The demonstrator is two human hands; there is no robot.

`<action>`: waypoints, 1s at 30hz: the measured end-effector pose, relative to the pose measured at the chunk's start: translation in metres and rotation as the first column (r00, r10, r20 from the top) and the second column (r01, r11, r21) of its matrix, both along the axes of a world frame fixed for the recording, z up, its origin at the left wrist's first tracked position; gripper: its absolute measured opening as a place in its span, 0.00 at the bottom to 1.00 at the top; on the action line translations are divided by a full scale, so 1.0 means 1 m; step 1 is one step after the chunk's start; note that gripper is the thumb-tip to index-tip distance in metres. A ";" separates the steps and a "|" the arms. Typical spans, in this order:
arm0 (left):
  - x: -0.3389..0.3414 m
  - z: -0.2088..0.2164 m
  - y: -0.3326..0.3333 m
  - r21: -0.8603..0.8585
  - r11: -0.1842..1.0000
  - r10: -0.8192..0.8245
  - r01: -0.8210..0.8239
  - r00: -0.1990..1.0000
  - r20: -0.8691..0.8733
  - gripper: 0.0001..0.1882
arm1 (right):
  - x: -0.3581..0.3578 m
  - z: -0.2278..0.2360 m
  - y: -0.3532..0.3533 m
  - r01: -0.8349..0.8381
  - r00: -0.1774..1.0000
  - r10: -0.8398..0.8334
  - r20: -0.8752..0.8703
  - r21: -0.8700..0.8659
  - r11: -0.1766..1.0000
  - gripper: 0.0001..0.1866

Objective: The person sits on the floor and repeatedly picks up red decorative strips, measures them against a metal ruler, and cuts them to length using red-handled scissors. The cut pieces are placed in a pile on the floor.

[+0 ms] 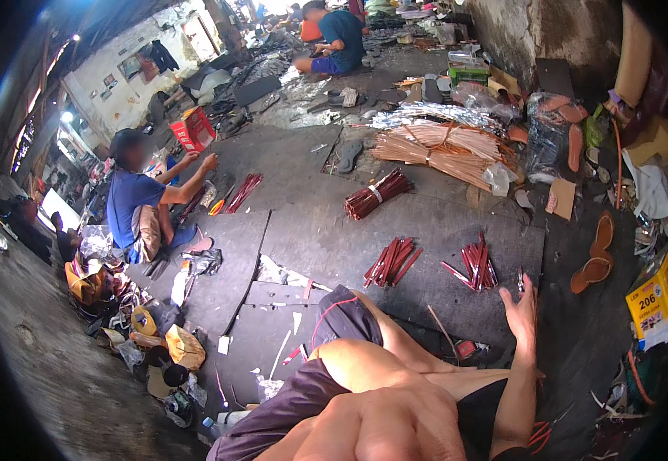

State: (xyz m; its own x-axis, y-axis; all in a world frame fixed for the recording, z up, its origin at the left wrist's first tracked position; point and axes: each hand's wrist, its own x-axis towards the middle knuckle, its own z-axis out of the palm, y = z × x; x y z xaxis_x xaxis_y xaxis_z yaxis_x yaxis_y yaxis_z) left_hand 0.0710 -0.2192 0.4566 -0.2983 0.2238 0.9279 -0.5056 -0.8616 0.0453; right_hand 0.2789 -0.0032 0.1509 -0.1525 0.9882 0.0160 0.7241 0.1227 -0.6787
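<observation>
My right hand [520,311] is raised at the right, thumb and fingers closed around a small shiny metal tool [520,276]; its exact kind is too small to make out. Beside it on the dark board lies a loose bundle of dark red strips [478,265], with a second bundle of red strips [390,263] to its left. My left hand [388,415] looms large at the lower edge, its bent knuckles close to the camera. The fingertips run out of the picture. Farther off rests a tied bundle of red strips [378,194] with a pale band.
Long tan strips [434,157] lie in a stack at the back. Brown sandals [594,261] and a yellow bag [653,303] are at the right. A co-worker in blue [136,200] sits at the left near a red box [192,131]; another person [342,42] sits far back.
</observation>
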 end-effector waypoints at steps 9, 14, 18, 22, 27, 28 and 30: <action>-0.003 0.005 0.011 0.029 0.997 -0.064 0.066 0.996 -0.054 0.05 | -0.036 -0.012 0.007 -0.062 0.995 0.062 -0.083 0.006 0.998 0.43; -0.001 -0.019 0.044 -0.506 0.848 0.248 -0.156 0.961 0.119 0.09 | -0.028 0.006 0.000 0.003 0.992 0.001 -0.127 0.032 0.999 0.44; -0.037 -0.080 0.121 -0.766 0.639 0.192 -0.068 0.979 0.073 0.19 | -0.032 0.005 0.003 -0.006 0.995 0.009 -0.099 0.024 1.000 0.44; -0.033 -0.156 0.161 -0.916 0.383 -0.004 0.120 0.992 0.128 0.19 | -0.034 0.004 0.008 -0.003 0.950 0.008 -0.312 0.017 1.000 0.35; 0.055 -0.270 0.150 -0.956 0.000 -0.356 0.294 0.893 0.275 0.25 | -0.045 0.025 -0.002 -0.135 0.478 -0.206 -0.854 -0.303 0.943 0.44; 0.072 -0.284 0.145 -0.938 0.028 -0.339 0.344 0.886 0.315 0.26 | -0.047 0.029 -0.007 -0.176 0.449 -0.258 -0.855 -0.368 0.913 0.45; 0.089 -0.279 0.140 -0.988 0.062 -0.240 0.141 0.963 0.122 0.33 | -0.038 0.010 -0.005 -0.192 0.445 -0.354 -0.822 -0.474 0.859 0.46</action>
State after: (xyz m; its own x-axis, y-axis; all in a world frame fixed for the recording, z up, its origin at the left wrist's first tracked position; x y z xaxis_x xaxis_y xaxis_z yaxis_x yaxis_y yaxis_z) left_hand 0.1599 -0.0796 0.1778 -0.0428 0.9844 -0.1709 -0.5976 0.1119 0.7939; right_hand 0.2410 -0.0082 0.1606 -0.2433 0.9091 -0.3380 -0.2946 -0.4013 -0.8673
